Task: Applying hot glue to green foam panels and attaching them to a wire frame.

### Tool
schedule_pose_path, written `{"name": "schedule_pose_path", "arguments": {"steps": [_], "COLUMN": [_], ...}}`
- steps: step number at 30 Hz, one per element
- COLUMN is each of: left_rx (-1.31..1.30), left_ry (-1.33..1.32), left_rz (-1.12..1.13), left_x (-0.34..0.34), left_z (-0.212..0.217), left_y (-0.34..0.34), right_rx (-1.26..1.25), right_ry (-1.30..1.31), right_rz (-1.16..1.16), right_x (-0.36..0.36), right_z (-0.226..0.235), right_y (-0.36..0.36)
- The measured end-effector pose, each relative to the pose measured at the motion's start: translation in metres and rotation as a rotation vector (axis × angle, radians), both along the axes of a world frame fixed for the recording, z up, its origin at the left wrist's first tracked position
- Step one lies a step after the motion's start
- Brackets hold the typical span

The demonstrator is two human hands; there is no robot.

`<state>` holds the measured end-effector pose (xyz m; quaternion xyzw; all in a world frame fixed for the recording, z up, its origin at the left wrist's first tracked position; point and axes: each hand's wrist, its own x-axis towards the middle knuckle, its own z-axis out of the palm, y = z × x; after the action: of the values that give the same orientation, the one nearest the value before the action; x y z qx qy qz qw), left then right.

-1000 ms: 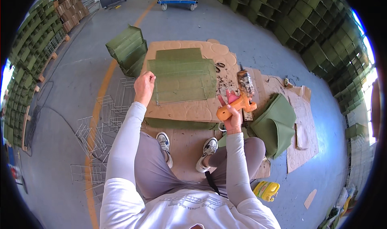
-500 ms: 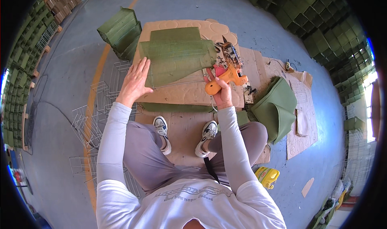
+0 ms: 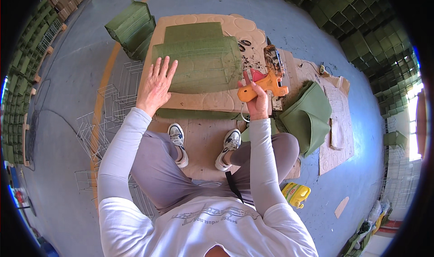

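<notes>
A green fabric sheet [image 3: 208, 64] lies over a thin wire frame on the cardboard-covered work surface [image 3: 190, 102]. My left hand [image 3: 157, 85] rests at the sheet's left edge, fingers spread and holding nothing. To the right of the sheet, my right hand [image 3: 258, 102] is wrapped around an orange glue gun [image 3: 263, 86] with a red trigger. Its dark, stained front points away from me, and a white cord hangs from the handle. Black smears and bits [image 3: 250, 60] mark the cardboard between the sheet and the gun.
Folded green fabric pieces [image 3: 307, 121] lie at the right. A green fabric box [image 3: 131, 28] stands at the far left, with wire frames [image 3: 108, 107] on the floor below it. Beside my right leg sits a yellow container [image 3: 296, 194]. Stacked green boxes [image 3: 352, 26] line the right side.
My left hand has lifted its fingers apart on the sheet's left edge. The glue gun in my right hand has moved slightly right, away from the sheet.
</notes>
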<state>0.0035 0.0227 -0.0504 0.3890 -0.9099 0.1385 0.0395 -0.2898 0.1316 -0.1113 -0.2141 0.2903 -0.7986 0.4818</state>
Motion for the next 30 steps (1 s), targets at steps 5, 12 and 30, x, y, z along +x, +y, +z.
{"name": "schedule_pose_path", "arguments": {"steps": [5, 12, 30], "left_rx": [0.093, 0.06, 1.17], "left_ry": [0.186, 0.382, 1.208], "left_rz": [-0.007, -0.048, 0.571], "left_x": [0.006, 0.017, 0.03], "left_z": [-0.006, -0.025, -0.066], "left_y": [-0.005, -0.037, -0.237], "right_rx": [0.083, 0.164, 0.163], "right_ry": [0.02, 0.163, 0.232], "right_rz": [0.083, 0.122, 0.342], "right_x": [-0.013, -0.023, -0.036], "right_z": [0.004, 0.02, 0.052], "right_y": [-0.016, -0.038, -0.08]}}
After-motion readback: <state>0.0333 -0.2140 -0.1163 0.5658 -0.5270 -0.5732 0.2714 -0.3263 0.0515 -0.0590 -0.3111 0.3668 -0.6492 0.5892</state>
